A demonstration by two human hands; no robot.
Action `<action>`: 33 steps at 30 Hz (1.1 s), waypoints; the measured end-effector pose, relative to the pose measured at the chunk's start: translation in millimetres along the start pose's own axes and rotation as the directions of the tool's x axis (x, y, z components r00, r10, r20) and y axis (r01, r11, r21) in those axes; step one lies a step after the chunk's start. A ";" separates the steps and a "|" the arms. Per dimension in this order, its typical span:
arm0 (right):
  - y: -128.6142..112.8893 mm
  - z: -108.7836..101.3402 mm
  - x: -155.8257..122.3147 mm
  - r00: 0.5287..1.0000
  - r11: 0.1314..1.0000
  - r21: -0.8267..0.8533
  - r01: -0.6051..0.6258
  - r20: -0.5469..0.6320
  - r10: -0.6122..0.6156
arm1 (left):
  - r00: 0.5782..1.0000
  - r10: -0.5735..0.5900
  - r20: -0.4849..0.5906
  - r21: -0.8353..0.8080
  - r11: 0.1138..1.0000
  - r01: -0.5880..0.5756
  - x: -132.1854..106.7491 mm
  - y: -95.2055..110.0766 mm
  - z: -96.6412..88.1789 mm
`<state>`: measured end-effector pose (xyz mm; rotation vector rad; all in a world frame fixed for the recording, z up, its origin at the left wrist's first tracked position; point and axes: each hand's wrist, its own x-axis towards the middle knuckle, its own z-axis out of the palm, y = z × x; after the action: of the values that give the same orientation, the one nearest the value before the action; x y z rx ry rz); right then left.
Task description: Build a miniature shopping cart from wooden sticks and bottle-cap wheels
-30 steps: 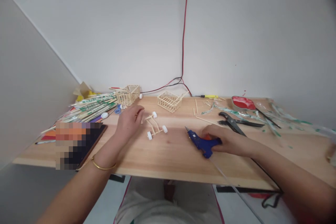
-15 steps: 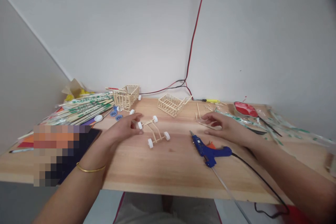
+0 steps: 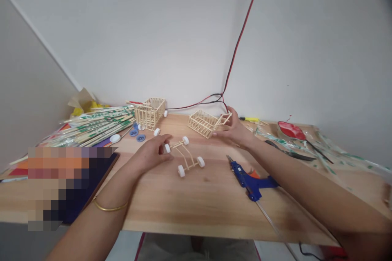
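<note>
My left hand (image 3: 153, 151) rests on the table with thumb and fingers apart, loosely around one white wheel of a small wooden stick chassis (image 3: 188, 157). This chassis has white wheels at its corners. Farther back, my right hand (image 3: 234, 130) has its thumb and fingers around the handle end of a small stick basket (image 3: 202, 123), which still sits on the table; the palm side is partly hidden. A blue hot glue gun (image 3: 248, 179) lies below my right forearm, a clear glue stick (image 3: 269, 222) protruding from its back.
A wheeled stick cart (image 3: 150, 112) stands at the back left beside wrapped sticks (image 3: 101, 126) and blue discs (image 3: 140, 138). Pliers (image 3: 290, 153), a red-topped dish (image 3: 290, 129) and plastic wrappers lie right. A yellow-handled tool (image 3: 249, 119) lies by the wall.
My right hand has moved left and away from me, from the loose sticks to the basket's handle end. My left hand and the chassis stay together, and the view has shifted slightly.
</note>
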<state>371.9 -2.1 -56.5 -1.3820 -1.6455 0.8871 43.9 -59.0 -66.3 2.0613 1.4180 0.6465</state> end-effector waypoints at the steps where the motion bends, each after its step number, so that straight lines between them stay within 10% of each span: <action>1: -0.8 5.5 0.4 1.000 0.999 0.039 -0.011 -0.016 0.011 | 1.000 0.001 0.002 0.006 1.000 -0.001 0.0 -0.7 0.6; 17: -26.0 31.3 -15.0 0.983 0.985 0.171 0.038 -0.183 -0.006 | 1.000 0.008 -0.013 0.070 0.998 -0.007 -2.4 1.2 -1.3; 33: -102.1 59.6 -124.2 0.997 0.987 0.160 0.013 -0.073 -0.001 | 0.996 0.087 0.004 0.046 0.995 -0.087 -8.8 16.6 -7.6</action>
<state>285.5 -142.2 -8.7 -1.2820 -1.4897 0.9328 47.3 -70.9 -50.2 2.1693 1.3600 0.6524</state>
